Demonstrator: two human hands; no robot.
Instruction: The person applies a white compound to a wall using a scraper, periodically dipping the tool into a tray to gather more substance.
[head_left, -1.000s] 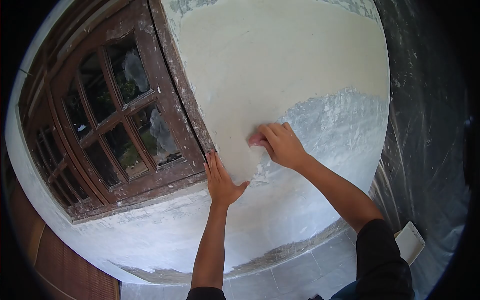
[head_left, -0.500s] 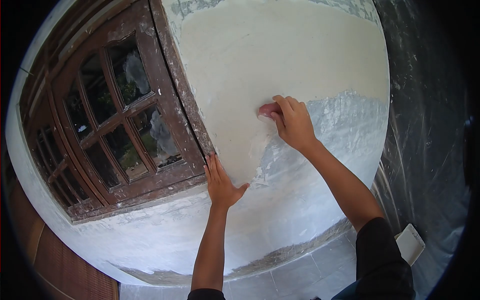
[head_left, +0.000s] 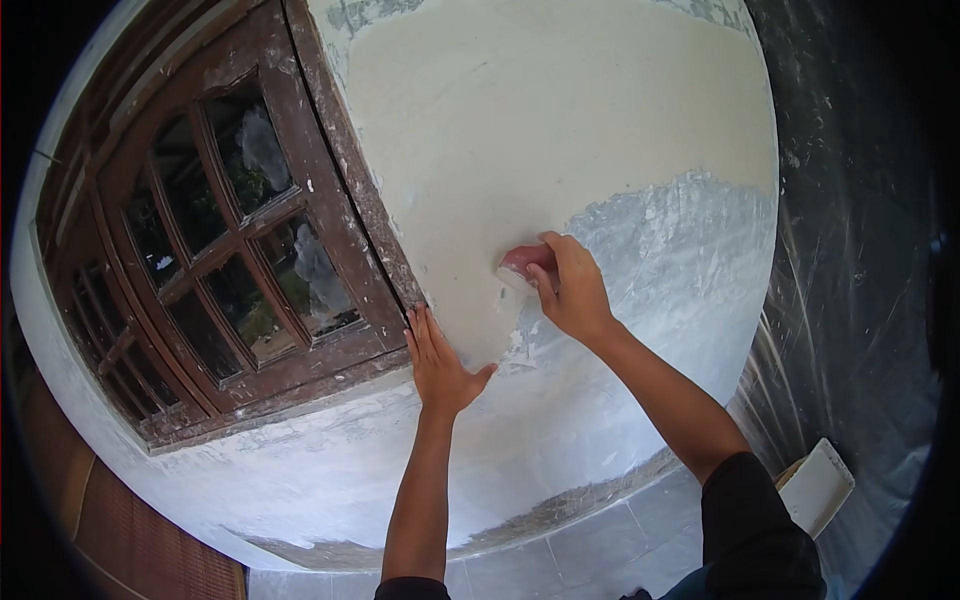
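Observation:
My right hand (head_left: 575, 293) pinches a small reddish putty spreader (head_left: 523, 262) between thumb and fingers. The spreader's pale, putty-smeared edge lies against the cream-coated part of the wall (head_left: 450, 150), near its border with bare grey-white plaster (head_left: 660, 250). My left hand (head_left: 440, 365) rests flat, fingers stretched and thumb out, at the lower corner of the brown wooden window frame (head_left: 350, 200). Its fingertips touch the frame's edge and the wall beside it.
Left of my hands, the window has several glass panes (head_left: 305, 270) with whitish smears. Dark plastic sheeting (head_left: 850, 200) hangs at the right. A white tray (head_left: 817, 488) sits low at the right, by grey floor tiles (head_left: 590, 550). A reddish-brown woven surface (head_left: 150, 530) is at lower left.
My right hand has moved down and slightly left along the wall with the putty spreader. My left hand stays in place by the window frame. The view has shifted a little.

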